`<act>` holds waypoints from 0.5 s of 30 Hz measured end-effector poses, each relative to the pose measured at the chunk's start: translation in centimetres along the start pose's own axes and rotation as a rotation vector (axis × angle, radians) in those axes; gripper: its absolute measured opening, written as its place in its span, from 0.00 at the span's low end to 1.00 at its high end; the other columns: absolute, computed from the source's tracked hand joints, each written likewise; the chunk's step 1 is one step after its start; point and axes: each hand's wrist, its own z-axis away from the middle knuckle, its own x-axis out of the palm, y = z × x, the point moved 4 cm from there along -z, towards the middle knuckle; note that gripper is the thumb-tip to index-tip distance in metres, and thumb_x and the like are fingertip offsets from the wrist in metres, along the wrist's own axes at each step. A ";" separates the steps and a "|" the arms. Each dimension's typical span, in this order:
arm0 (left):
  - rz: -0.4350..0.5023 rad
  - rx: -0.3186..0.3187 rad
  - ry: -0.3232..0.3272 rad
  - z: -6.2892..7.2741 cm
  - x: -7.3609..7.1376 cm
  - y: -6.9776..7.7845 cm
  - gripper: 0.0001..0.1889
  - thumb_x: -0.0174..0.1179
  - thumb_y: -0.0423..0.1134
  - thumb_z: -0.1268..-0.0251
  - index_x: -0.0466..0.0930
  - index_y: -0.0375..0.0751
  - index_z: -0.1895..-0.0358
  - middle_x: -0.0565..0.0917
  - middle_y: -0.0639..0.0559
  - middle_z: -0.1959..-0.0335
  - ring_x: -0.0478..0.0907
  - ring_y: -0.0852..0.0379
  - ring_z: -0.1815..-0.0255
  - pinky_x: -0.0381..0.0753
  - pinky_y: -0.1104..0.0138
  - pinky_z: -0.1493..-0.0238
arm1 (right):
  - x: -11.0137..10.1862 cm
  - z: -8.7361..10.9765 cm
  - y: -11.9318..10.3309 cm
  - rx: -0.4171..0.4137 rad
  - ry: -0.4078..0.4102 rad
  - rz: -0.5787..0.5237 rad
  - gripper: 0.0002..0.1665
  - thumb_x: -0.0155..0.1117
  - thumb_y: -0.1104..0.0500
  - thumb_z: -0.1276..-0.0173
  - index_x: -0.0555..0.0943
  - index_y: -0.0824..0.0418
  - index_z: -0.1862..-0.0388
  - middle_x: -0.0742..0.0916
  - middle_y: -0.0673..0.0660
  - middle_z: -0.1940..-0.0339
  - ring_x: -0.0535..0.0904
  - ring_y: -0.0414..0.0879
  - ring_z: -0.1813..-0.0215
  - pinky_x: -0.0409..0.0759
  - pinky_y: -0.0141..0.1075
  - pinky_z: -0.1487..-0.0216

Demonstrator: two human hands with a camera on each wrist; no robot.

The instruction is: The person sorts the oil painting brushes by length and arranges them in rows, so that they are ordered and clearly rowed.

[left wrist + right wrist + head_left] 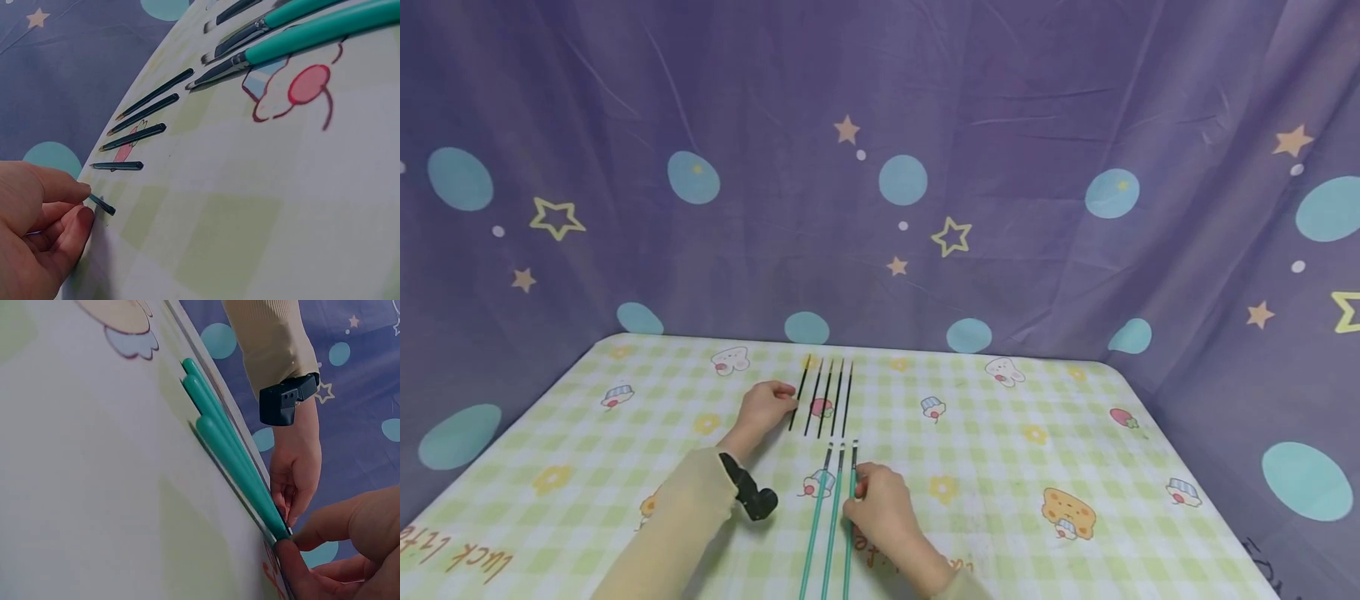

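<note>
Several thin black paintbrushes point(829, 400) lie side by side on the checked cloth, tips towards the far edge. My left hand point(765, 410) pinches the leftmost black paintbrush point(105, 206) between thumb and index finger, near its handle end. Closer to me lie three green-handled paintbrushes point(831, 533) with dark ferrules and small pale bristles, roughly parallel. On the rightmost green paintbrush point(231, 456), my right hand point(883, 504) grips the handle with thumb and index finger. In the right wrist view the fingers hide the brush's far part.
A cloth with green checks and cartoon prints covers the table point(1000, 467). Behind it and along both sides hangs a purple curtain point(1015, 275) with stars and blue dots. A black wrist device point(751, 492) sits on the left sleeve.
</note>
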 end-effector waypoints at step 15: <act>0.035 0.009 -0.001 0.0 -0.1 -0.3 0.15 0.59 0.35 0.47 0.79 0.32 0.56 0.82 0.44 0.66 0.76 0.55 0.68 0.75 0.66 0.66 | -0.5 -0.1 0.1 -0.016 -0.007 0.084 0.09 0.64 0.66 0.52 0.78 0.66 0.69 0.74 0.49 0.80 0.68 0.39 0.79 0.66 0.28 0.81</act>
